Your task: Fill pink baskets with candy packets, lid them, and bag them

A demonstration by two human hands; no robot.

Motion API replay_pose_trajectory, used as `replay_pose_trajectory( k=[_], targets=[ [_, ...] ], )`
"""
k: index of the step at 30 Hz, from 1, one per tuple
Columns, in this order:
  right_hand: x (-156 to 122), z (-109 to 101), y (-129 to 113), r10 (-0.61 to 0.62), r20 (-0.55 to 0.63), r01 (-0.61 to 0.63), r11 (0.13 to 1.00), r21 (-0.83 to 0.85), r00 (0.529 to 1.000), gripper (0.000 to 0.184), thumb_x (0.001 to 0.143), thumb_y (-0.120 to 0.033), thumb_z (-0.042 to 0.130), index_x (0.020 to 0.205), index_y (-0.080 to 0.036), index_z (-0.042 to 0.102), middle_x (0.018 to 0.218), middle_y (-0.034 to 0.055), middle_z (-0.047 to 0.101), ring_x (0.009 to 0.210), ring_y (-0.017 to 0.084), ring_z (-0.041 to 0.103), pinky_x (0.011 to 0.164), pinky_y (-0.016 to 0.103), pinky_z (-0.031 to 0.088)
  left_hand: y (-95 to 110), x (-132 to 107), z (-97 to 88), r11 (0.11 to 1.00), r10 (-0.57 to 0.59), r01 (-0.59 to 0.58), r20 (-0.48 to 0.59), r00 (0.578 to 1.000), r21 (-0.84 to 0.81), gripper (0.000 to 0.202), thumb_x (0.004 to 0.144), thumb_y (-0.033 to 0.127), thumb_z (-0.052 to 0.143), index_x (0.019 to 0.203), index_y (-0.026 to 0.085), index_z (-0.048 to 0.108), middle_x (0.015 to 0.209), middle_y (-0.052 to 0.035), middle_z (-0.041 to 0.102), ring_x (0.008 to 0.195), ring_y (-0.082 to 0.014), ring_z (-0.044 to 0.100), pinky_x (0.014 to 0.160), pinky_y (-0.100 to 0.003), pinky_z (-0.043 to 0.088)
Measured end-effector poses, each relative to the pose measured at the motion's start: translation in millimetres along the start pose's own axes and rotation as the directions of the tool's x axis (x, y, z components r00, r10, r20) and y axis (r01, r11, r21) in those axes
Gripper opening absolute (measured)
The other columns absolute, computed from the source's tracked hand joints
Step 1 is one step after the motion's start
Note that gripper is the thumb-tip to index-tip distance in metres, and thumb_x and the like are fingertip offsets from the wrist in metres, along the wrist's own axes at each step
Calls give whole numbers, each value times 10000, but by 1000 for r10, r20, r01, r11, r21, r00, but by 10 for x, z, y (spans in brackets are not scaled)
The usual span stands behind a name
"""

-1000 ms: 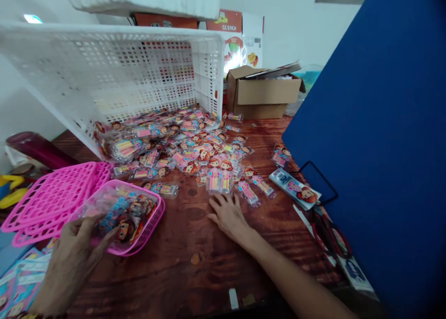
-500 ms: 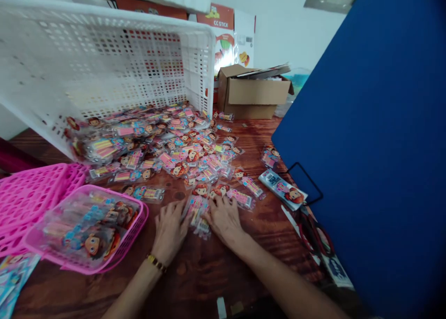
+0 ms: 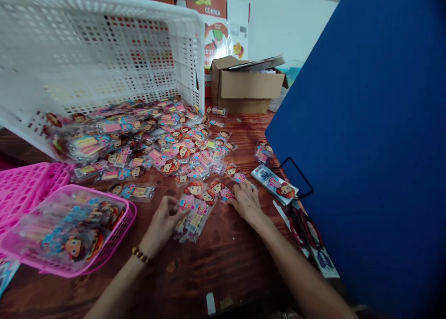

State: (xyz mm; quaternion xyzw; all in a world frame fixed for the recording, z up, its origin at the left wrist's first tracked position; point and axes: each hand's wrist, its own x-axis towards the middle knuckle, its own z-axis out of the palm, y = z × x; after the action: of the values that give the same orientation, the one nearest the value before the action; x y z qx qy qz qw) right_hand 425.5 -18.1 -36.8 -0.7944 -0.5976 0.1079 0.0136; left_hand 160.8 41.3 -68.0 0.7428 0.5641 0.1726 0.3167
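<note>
My left hand, with a beaded bracelet at the wrist, pinches the left edge of a small group of clear plastic packets in front of me. Each packet has a cartoon head at one end and pink or yellow sticks inside. My right hand has its fingers bent down over another packet just right of the group; its fingertips grip that packet's end. A loose pile of the same packets lies beyond both hands.
A white crate lies on its side, packets spilling out. At left is a pink basket of packets beside pink lattice baskets. Right are a packet bundle, scissors and a blue panel. A cardboard box stands behind.
My right hand has moved right, off the group of packets and onto another packet. My left hand now grips the group's edge. The view has shifted slightly to the right.
</note>
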Motion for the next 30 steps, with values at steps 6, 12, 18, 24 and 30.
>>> replay_pose_trajectory(
  k=[6,12,18,24,30],
  targets=[
    [262,-154,227,156,-25,-151,977,148,987,269,902,-396,587,1069,-186,607,1091,107,661,1069,267,586,895,394,380,294,-256,220,961,50,-58,35,998,270,432,898,383,459,1286,193,481,1186,-129,573,1105,-319,503,890,-471,369],
    [468,-119,284,266,-63,-254,954,159,962,413,800,-316,706,1141,-99,623,1214,243,588,1192,358,526,947,461,394,387,-185,182,970,-16,-14,120,993,243,277,772,320,594,1010,180,583,1099,-129,558,1087,-339,481,877,-462,376],
    [177,-19,332,295,-99,-215,854,473,950,223,783,-307,680,944,-158,634,1049,148,669,1059,289,593,891,403,429,459,-215,229,990,58,-35,175,983,-135,226,742,221,591,959,215,533,802,-22,624,786,-211,597,739,-317,417],
    [-223,248,-81,240,-130,-22,542,840,962,372,871,-534,448,875,-181,565,750,16,633,677,165,583,631,272,466,291,-139,156,789,-38,110,131,991,-604,468,661,445,702,1007,165,560,907,-71,689,801,-217,646,737,-342,508],
    [-459,394,-906,107,-121,94,231,969,987,342,823,-487,548,984,-193,613,864,35,681,768,187,607,714,295,491,341,-252,173,504,-118,132,84,989,-853,539,726,585,688,1046,161,597,942,-76,704,850,-197,661,784,-326,523]
  ],
)
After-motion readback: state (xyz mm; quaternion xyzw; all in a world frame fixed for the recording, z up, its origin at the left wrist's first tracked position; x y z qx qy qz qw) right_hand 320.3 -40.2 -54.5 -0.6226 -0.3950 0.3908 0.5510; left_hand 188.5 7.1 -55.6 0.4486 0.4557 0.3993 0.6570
